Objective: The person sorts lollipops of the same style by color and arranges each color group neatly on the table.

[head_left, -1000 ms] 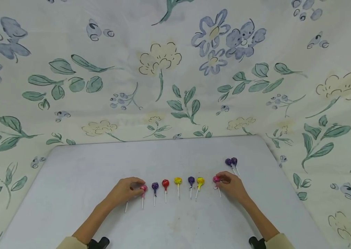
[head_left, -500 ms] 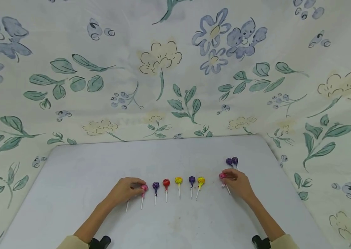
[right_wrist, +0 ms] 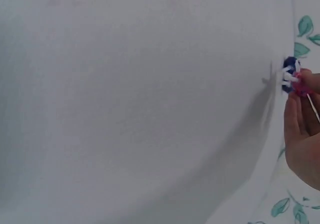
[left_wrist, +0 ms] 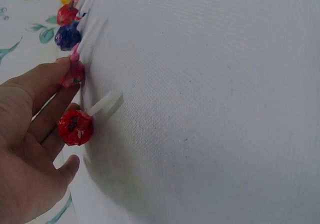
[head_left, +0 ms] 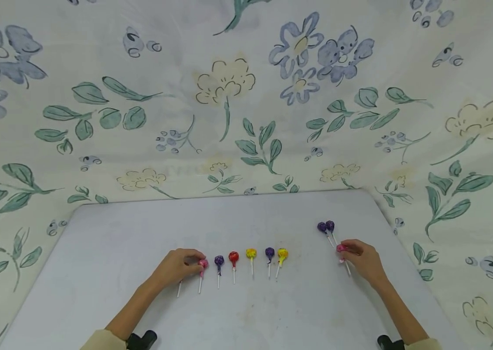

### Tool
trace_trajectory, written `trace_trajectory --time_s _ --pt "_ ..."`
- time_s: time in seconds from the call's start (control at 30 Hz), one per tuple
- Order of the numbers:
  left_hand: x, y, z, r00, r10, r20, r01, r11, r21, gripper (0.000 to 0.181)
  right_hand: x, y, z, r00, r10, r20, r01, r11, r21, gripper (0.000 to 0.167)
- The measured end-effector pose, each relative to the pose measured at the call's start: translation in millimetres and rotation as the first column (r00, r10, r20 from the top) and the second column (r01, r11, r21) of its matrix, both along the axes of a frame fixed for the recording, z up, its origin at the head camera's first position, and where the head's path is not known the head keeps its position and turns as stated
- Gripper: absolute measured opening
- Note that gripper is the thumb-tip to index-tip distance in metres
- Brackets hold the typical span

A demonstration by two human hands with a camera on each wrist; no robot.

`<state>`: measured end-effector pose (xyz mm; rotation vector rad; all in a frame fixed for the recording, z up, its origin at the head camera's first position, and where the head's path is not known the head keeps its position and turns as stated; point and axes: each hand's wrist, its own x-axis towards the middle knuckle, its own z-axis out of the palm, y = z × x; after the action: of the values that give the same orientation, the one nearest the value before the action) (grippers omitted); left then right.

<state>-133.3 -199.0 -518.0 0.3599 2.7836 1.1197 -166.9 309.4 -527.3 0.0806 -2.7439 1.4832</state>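
My left hand (head_left: 176, 268) pinches the head of a pink lollipop (head_left: 203, 263) that lies on the white tabletop. Under the same hand's palm is a red lollipop (left_wrist: 75, 127), seen in the left wrist view; from the head only its stick shows. To the right, my right hand (head_left: 365, 262) holds another pink lollipop (head_left: 341, 248) between thumb and fingers, its stick pointing down. Just beyond it lie two purple lollipops (head_left: 330, 226) side by side. In the right wrist view the right hand (right_wrist: 304, 129) is partly cut off by the frame's edge.
Between the hands runs a row of lollipops: purple (head_left: 219, 261), red (head_left: 233, 256), yellow (head_left: 251, 253), a second purple (head_left: 270, 253) and a second yellow (head_left: 282, 253). The white table (head_left: 246, 316) meets a floral cloth (head_left: 176, 165) at its back and sides.
My right hand has carried its pink lollipop rightward, away from the row's right end to a spot near the two purple ones. The left hand stays where it was on its pink lollipop.
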Motion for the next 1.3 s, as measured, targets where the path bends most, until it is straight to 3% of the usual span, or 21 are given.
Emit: trace_trajectory --time_s 0.2,0.43,0.7,1.0,1.13,1.3 --pt "0.2 1.3 0.9 1.000 0.005 0.003 -0.005 1.000 -0.003 0.019 1.1 11.3 -5.8 0.996 -0.047 0.082 0.044 0.998 0.037 0.031" --pt "-0.3 1.7 2.6 1.000 -0.003 0.005 0.003 1.000 -0.006 0.019 -0.3 13.9 -11.2 0.992 -0.052 0.113 0.047 0.998 0.048 0.032" --pt "-0.7 2.5 5.1 1.000 -0.009 -0.001 0.008 1.000 -0.025 0.019 -3.2 15.7 -12.5 0.992 -0.036 0.117 0.031 0.999 0.044 0.032" --pt "-4.6 0.6 9.3 0.999 -0.038 0.033 0.039 0.999 -0.030 0.021 -8.5 15.3 -14.5 0.995 -0.020 0.100 0.023 0.999 -0.023 0.032" --pt "-11.2 2.3 16.3 0.997 -0.055 0.050 0.055 0.998 0.014 0.022 -9.5 16.1 -16.9 0.995 -0.019 0.099 0.022 0.999 -0.030 0.033" --pt "-18.7 18.1 29.4 0.992 -0.121 0.044 0.113 0.982 0.155 0.028 -10.0 17.7 -19.3 0.995 -0.020 0.097 0.022 0.999 -0.025 0.033"
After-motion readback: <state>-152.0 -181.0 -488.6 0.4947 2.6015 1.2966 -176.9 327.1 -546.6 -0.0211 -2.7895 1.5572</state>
